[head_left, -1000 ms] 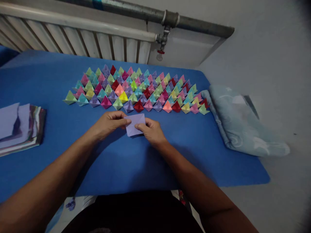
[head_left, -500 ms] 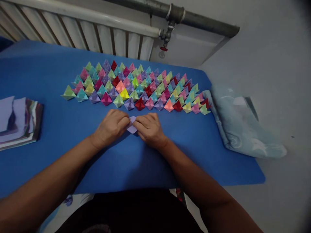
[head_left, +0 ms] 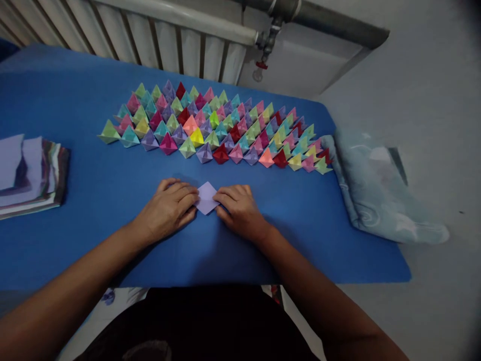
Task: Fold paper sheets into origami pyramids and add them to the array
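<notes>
Blue table [head_left: 112, 185], pushed up near a pale ribbed radiator [head_left: 165, 47]; a grey metal pipe [head_left: 338, 25] runs above, with a red-handled valve [head_left: 262, 65] hanging by the radiator's end. Plain grey wall [head_left: 432, 125] to the right. Light dim, soft shadow under both forearms. Purple paper [head_left: 207, 199], folded small, sits in front of me near the middle of the table, turned as a diamond with one point away from me and one toward me. Left hand [head_left: 165, 208]: fingers bent and close together, tips holding the paper's left corner. Right hand [head_left: 242, 208]: likewise, fingers gathered, tips closed on the right corner. How the thumbs lie against the underside, I cannot tell. Just beyond my hands stand folded paper pieces [head_left: 221, 132] in several close, slanting rows, peaks up: green, teal, pink, purple, red, yellow, orange. Far left, well apart from my left hand, a stack of paper sheets [head_left: 32, 173], purple ones on top, other colours showing along the edge. At the right end, a folded pale blue-grey cloth [head_left: 376, 190] with white pattern, its near side reaching past the table's edge.
</notes>
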Available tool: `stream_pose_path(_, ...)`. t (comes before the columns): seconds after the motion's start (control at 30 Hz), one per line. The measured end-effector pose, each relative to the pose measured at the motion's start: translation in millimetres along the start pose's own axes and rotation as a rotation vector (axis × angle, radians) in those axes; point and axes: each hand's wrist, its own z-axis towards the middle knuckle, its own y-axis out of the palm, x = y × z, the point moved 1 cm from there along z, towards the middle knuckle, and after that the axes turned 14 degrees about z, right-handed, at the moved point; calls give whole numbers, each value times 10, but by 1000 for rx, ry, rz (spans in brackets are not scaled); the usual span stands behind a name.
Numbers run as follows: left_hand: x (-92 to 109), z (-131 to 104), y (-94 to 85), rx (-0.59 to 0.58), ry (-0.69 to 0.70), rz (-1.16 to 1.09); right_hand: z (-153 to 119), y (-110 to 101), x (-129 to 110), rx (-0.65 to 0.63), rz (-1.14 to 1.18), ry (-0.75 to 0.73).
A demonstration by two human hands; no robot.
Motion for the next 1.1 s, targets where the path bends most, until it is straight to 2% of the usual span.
stream_pose_path(0.13, -18, -23, 35, 15, -55, -43, -17, -9, 27, 36, 63, 75)
stream_pose_path(0.33, -78, -24, 91, -24, -218, -143, 14, 3, 74, 123, 189, 186)
stream_pose_path(0.6, -137, 47, 112, -163, -416, -199, 70, 41, 41, 169, 194, 292)
stream_pose_path(0.9, -146, 139, 115, -252, -503, -183, 108, 66, 31, 190, 182, 338)
stream_pose_path(1.1, -161, 183, 116, -299, -511, -162, 127, 80, 35, 194, 177, 359)
